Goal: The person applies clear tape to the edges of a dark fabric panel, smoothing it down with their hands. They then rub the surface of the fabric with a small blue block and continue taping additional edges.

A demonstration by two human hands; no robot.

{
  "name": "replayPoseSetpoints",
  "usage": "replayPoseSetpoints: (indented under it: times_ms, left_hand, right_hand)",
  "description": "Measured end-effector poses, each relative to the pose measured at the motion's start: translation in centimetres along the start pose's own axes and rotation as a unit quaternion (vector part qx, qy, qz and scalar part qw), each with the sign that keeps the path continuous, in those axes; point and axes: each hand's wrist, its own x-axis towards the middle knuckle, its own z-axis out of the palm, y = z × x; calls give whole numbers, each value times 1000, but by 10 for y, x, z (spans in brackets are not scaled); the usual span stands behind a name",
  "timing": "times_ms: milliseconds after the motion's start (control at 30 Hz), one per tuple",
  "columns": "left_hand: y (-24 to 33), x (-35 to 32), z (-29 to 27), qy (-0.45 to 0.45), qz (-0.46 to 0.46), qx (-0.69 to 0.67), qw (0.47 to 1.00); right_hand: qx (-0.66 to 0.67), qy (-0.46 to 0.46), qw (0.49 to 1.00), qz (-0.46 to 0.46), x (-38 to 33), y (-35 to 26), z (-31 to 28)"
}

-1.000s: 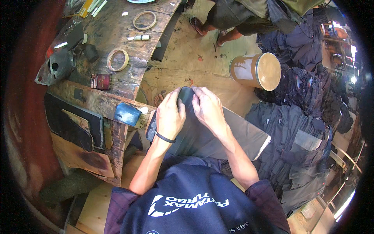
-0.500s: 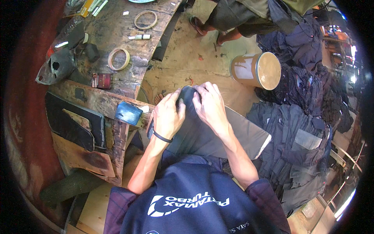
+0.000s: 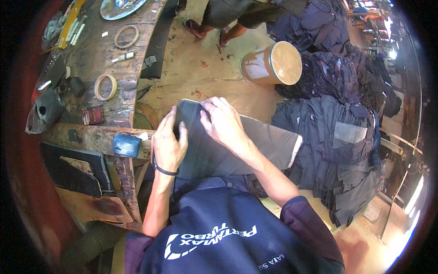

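Dark fabric panel (image 3: 237, 150) | on lap beside counter (image 3: 98, 132) | long axis left-to-right | left hand (image 3: 169, 146) clamps near-left edge | right hand (image 3: 223, 123) presses flat on top

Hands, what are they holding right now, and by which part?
Both hold the dark sheet at its far rounded end. The left hand grips the left edge there; the right hand presses flat on top near the corner.
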Motion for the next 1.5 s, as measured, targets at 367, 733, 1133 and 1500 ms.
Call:
replayPoseSetpoints:
  times_ms: [367,733,1133,1500]
  left_hand:
    - [4,-1,-2,-31,-13,-15,999]
    - [1,-3,1,-33,-4,-8,999]
    - [2,-1,4,-48,-2,13,999]
    - [35,6,85,-172,227,224,932]
  right_hand:
    - [-47,8,997,52,-34,32,-16]
    - [-120,-6,987,102,-71,80,-50]
    - [-130,-39,976,171,-145,173,-119]
    - [-166,8,960,223,-164,121,-30]
